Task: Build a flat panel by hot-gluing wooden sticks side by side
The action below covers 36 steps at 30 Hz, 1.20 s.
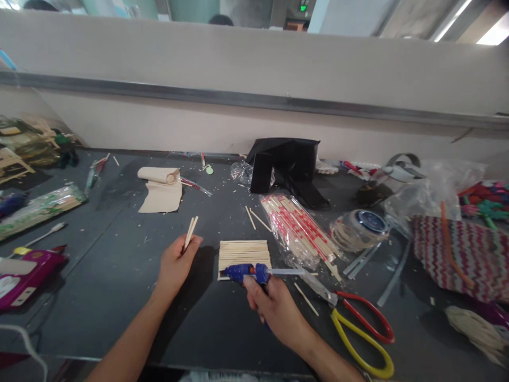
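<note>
Between the fingers of my left hand (178,262) stand a couple of thin wooden sticks (191,229), tilted slightly to the right. My right hand (274,305) is wrapped round a blue glue gun (240,271), its nozzle pointing left. A clear glue stick (287,271) juts from the gun's back end. Under the gun lies a flat panel of wooden sticks (243,249) set side by side; the gun hides part of its front. Whether the nozzle touches the panel I cannot tell.
Right of the panel are packs of wrapped chopsticks (298,225), scissors (358,323) with red and yellow handles, and a round clear tub (360,229). Beige cloth (161,193) lies behind my left hand. A black folded piece (286,164) stands at the back. A magenta device (32,270) sits left.
</note>
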Each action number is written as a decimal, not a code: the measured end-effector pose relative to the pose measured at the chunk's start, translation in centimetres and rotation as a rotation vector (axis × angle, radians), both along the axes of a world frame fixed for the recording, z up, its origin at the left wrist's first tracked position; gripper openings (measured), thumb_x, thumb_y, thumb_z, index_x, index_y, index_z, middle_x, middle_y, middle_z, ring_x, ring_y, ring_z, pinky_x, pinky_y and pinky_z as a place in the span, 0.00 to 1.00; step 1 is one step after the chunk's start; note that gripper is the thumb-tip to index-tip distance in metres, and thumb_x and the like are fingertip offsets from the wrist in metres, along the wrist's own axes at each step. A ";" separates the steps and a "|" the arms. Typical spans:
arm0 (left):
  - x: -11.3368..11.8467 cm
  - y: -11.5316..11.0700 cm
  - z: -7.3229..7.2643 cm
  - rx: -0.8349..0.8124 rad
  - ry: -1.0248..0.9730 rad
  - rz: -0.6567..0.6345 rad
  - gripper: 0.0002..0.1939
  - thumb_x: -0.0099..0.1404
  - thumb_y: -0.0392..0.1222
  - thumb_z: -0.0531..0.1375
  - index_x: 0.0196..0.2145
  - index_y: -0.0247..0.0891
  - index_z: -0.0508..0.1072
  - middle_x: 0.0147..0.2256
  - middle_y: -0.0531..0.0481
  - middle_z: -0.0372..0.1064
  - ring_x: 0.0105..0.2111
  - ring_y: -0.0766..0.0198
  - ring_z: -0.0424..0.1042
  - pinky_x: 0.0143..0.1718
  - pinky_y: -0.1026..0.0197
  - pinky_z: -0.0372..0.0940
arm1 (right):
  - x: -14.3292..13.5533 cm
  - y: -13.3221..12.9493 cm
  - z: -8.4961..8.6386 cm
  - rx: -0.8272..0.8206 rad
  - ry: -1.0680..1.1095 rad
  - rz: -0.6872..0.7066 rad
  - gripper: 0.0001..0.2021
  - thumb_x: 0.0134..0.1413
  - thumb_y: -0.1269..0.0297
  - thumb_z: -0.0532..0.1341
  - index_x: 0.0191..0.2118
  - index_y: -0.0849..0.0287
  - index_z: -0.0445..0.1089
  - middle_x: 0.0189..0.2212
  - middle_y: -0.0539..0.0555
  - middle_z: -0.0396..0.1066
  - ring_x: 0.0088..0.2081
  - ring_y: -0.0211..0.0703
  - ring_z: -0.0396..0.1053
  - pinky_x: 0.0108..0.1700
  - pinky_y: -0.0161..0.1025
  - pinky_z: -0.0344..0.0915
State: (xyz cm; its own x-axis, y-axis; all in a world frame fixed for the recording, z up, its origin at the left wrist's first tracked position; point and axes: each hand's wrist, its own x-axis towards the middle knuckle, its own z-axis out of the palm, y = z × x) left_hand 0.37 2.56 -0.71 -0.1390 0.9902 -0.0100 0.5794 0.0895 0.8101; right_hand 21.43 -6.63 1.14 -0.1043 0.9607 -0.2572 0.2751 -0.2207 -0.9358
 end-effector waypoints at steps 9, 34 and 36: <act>-0.1 0.1 -0.3 0.015 0.013 -0.004 0.18 0.60 0.56 0.54 0.34 0.40 0.75 0.23 0.54 0.66 0.27 0.63 0.64 0.29 0.64 0.58 | 0.0 0.0 0.2 0.020 -0.019 0.016 0.22 0.61 0.47 0.49 0.22 0.58 0.58 0.19 0.47 0.58 0.19 0.32 0.58 0.21 0.30 0.55; 0.2 0.0 0.2 0.032 0.009 -0.016 0.17 0.60 0.54 0.55 0.34 0.39 0.74 0.23 0.56 0.63 0.26 0.65 0.62 0.28 0.65 0.56 | 7.2 -3.6 1.8 -0.073 0.021 -0.278 0.26 0.54 0.40 0.53 0.24 0.61 0.66 0.15 0.48 0.57 0.18 0.34 0.57 0.20 0.32 0.56; 0.2 -0.1 0.3 0.024 0.001 -0.010 0.17 0.59 0.55 0.55 0.34 0.39 0.74 0.22 0.56 0.61 0.25 0.65 0.60 0.27 0.65 0.55 | 7.3 -3.7 1.0 -0.065 -0.027 -0.264 0.26 0.56 0.40 0.51 0.24 0.61 0.66 0.15 0.47 0.56 0.17 0.34 0.57 0.20 0.32 0.55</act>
State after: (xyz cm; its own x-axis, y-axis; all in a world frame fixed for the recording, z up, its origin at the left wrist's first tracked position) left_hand 0.56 2.49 -0.45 -0.1290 0.9915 0.0140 0.5813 0.0641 0.8112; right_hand 28.77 -10.32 2.16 0.1556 0.9352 -0.3181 0.2245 -0.3470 -0.9106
